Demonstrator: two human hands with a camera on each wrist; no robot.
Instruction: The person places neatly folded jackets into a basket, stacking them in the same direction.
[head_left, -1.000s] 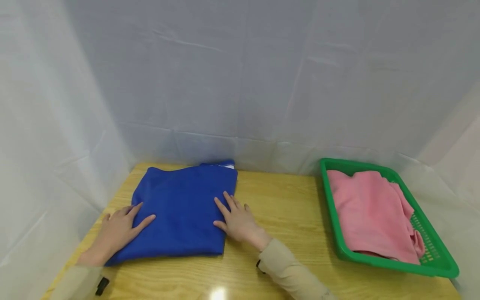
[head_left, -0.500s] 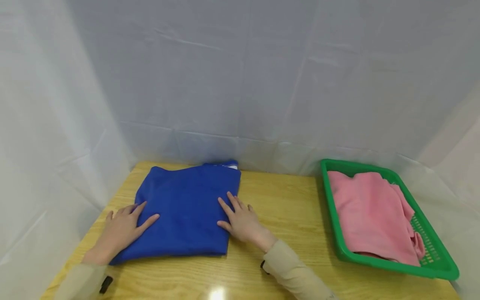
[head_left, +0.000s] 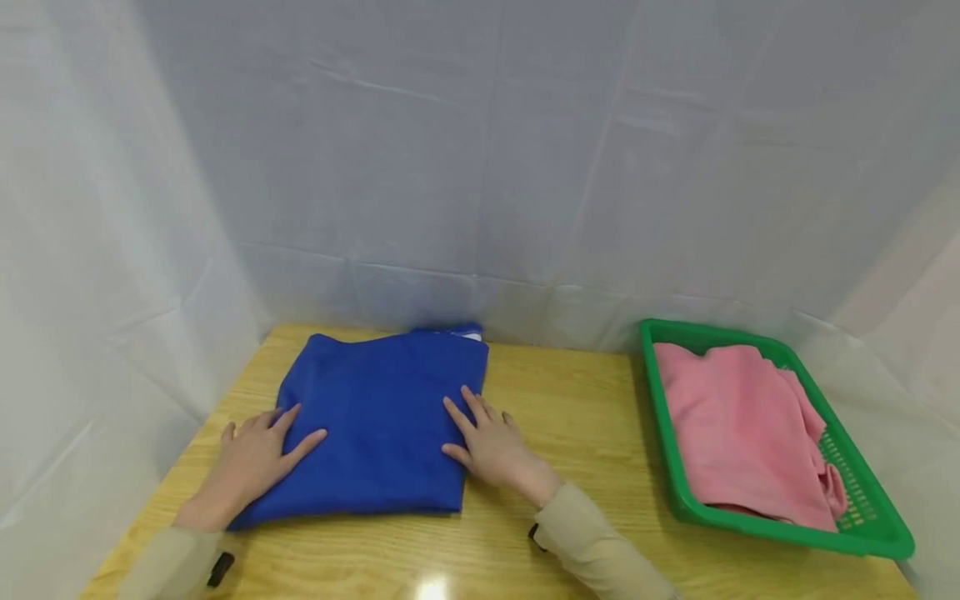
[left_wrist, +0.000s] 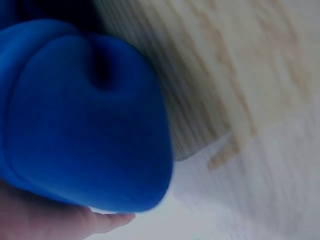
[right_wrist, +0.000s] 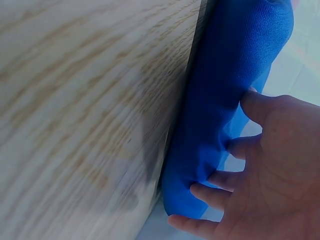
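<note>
One folded blue cloth (head_left: 382, 417) lies on the wooden table (head_left: 573, 408), well to the left of the green basket (head_left: 862, 543), which contains pink cloth (head_left: 738, 433). The left hand (head_left: 251, 461), fingers extended and spread, rests on the blue cloth's side farther from the basket; the right hand (head_left: 497, 450), similarly extended, touches the side nearer the basket. Neither hand grips anything. A pale sheet (head_left: 555, 167) hangs behind the basket.
</note>
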